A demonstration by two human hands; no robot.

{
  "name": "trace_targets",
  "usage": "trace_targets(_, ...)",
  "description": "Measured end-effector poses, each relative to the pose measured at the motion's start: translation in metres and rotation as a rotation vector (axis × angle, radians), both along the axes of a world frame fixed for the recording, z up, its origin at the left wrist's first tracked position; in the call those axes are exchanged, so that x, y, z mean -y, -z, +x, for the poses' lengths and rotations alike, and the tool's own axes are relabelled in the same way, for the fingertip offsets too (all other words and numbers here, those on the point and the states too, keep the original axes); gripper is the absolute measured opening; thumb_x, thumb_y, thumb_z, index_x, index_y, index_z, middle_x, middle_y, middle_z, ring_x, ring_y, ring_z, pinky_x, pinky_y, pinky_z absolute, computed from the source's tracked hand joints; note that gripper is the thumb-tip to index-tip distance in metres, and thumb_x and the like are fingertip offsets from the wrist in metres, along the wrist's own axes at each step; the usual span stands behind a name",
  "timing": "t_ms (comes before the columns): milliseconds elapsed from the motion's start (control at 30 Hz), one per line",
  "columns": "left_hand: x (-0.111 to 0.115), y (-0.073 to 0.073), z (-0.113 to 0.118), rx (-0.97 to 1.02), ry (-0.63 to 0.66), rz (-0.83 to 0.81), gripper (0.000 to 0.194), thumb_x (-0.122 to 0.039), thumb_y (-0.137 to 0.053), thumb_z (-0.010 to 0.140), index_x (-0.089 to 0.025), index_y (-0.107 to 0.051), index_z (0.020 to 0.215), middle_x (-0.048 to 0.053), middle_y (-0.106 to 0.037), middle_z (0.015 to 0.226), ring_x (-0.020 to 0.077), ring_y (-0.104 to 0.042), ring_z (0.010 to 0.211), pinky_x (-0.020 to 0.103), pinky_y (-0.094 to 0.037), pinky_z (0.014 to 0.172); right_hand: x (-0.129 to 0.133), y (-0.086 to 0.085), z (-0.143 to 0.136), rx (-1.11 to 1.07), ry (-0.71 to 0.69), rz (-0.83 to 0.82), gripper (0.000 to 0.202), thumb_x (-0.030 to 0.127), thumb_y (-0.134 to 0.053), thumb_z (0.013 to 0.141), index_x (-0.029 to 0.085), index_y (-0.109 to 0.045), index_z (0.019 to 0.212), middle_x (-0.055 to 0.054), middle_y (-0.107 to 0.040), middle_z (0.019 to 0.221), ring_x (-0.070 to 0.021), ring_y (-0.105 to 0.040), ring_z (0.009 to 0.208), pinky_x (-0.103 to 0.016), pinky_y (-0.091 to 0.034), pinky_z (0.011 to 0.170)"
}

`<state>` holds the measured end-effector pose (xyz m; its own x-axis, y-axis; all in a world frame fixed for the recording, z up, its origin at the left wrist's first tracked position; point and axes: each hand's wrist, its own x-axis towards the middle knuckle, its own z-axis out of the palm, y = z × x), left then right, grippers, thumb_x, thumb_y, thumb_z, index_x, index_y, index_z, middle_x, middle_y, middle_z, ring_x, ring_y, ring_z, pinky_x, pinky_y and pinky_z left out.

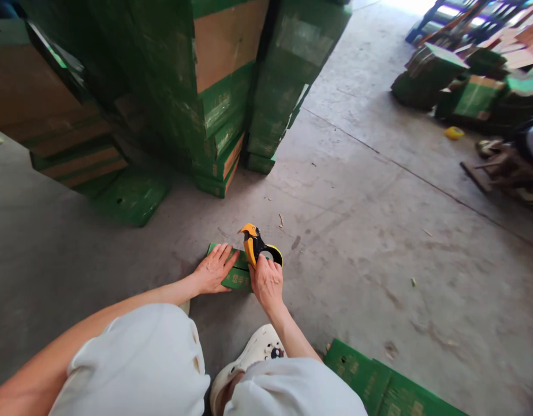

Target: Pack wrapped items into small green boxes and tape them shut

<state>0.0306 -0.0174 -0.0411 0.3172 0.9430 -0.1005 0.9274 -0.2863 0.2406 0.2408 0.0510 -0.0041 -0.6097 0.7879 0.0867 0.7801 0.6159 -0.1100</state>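
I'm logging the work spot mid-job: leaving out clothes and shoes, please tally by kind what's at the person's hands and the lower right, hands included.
Hands: 2, left hand and right hand
Tape dispenser: 1, in the right hand
Green cartons: 2, small carton under the left hand and lower-right carton
Total: 5
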Motion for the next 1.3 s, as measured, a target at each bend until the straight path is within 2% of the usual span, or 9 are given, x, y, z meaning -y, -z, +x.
trace_targets(233, -0.002, 0.003, -0.013, 0.092, 0.048, 0.037, 0.104, -0.065, -0.074, 0.081, -0.010, -0.039, 0.162, 0.030, -0.037, 0.162, 0.0504, -0.033, 0.151, 0.064, -0.020, 0.125, -0.007, -0.002, 0.004, -0.069, -0.023, -0.048, 0.042, 0.051, -0.064, 0.101, 0.014, -0.054, 0.118, -0.015, -0.070, 0.101, -0.0321, -0.065, 0.101, -0.041, -0.042, 0.088)
trace_targets(400, -0.006, 0.001, -0.018, 0.079, 0.095, 0.053, 0.100, -0.065, -0.076, 0.080, -0.013, -0.044, 0.159, 0.029, -0.039, 0.161, 0.0495, -0.035, 0.150, 0.064, -0.021, 0.125, -0.018, -0.002, 0.005, -0.007, 0.062, -0.203, 0.040, 0.048, -0.070, 0.097, 0.020, -0.049, 0.115, -0.011, -0.073, 0.100, -0.0297, -0.069, 0.097, -0.037, -0.043, 0.079)
trace_targets(533, 0.000, -0.004, -0.009, 0.032, 0.078, 0.053, 0.099, -0.062, -0.077, 0.081, -0.011, -0.042, 0.159, 0.030, -0.033, 0.166, 0.0489, -0.027, 0.156, 0.063, -0.018, 0.127, -0.018, -0.008, 0.001, 0.064, 0.006, -0.173, 0.037, 0.039, -0.076, 0.094, 0.020, -0.050, 0.111, -0.010, -0.073, 0.096, -0.0295, -0.068, 0.098, -0.038, -0.043, 0.083)
trace_targets(667, 0.013, -0.004, 0.005, -0.025, 0.057, 0.097, 0.092, -0.055, -0.071, 0.091, -0.006, -0.037, 0.161, 0.030, -0.023, 0.171, 0.0450, -0.014, 0.162, 0.057, -0.016, 0.130, -0.016, -0.008, -0.001, 0.036, -0.007, -0.139, 0.031, 0.040, -0.072, 0.096, 0.020, -0.051, 0.108, -0.010, -0.072, 0.093, -0.0291, -0.067, 0.097, -0.038, -0.043, 0.082)
trace_targets(800, 0.018, 0.004, 0.005, -0.029, 0.088, 0.155, 0.087, -0.053, -0.066, 0.095, -0.006, -0.036, 0.162, 0.026, -0.025, 0.172, 0.0406, -0.016, 0.162, 0.055, -0.016, 0.131, -0.020, -0.004, 0.000, -0.098, 0.046, -0.174, 0.023, 0.043, -0.055, 0.104, 0.021, -0.051, 0.101, -0.010, -0.071, 0.088, -0.0270, -0.067, 0.090, -0.037, -0.044, 0.084)
trace_targets(933, 0.014, 0.010, -0.001, -0.004, 0.119, 0.209, 0.088, -0.058, -0.066, 0.095, -0.006, -0.038, 0.160, 0.025, -0.031, 0.170, 0.0397, -0.020, 0.162, 0.053, -0.017, 0.131, -0.024, -0.022, 0.008, -0.389, 0.155, -0.351, 0.029, 0.050, -0.048, 0.104, 0.022, -0.053, 0.100, -0.005, -0.067, 0.082, -0.0241, -0.063, 0.080, -0.034, -0.046, 0.079)
trace_targets(1100, 0.010, 0.013, -0.005, 0.034, 0.131, 0.229, 0.088, -0.058, -0.069, 0.093, -0.007, -0.039, 0.159, 0.025, -0.035, 0.168, 0.0401, -0.024, 0.160, 0.052, -0.018, 0.131, -0.021, -0.059, 0.019, -0.693, 0.191, -0.828, 0.044, 0.064, -0.063, 0.092, 0.021, -0.056, 0.104, 0.000, -0.063, 0.087, -0.0177, -0.056, 0.075, -0.026, -0.045, 0.065)
trace_targets(1167, 0.010, 0.015, -0.006, 0.042, 0.124, 0.213, 0.084, -0.059, -0.069, 0.093, -0.008, -0.045, 0.155, 0.025, -0.044, 0.163, 0.0396, -0.031, 0.158, 0.052, -0.020, 0.130, -0.017, -0.064, 0.018, -0.612, 0.127, -0.910, 0.040, 0.061, -0.064, 0.090, 0.022, -0.055, 0.097, 0.002, -0.060, 0.081, -0.0164, -0.053, 0.072, -0.025, -0.043, 0.063)
trace_targets(1300, 0.009, 0.019, -0.005, 0.026, 0.127, 0.174, 0.078, -0.063, -0.070, 0.091, -0.009, -0.056, 0.145, 0.025, -0.060, 0.148, 0.0388, -0.049, 0.146, 0.053, -0.022, 0.129, -0.009, -0.060, 0.005, -0.240, 0.058, -0.761, 0.024, 0.044, -0.062, 0.086, 0.025, -0.047, 0.088, 0.003, -0.055, 0.069, -0.0172, -0.051, 0.065, -0.027, -0.037, 0.062)
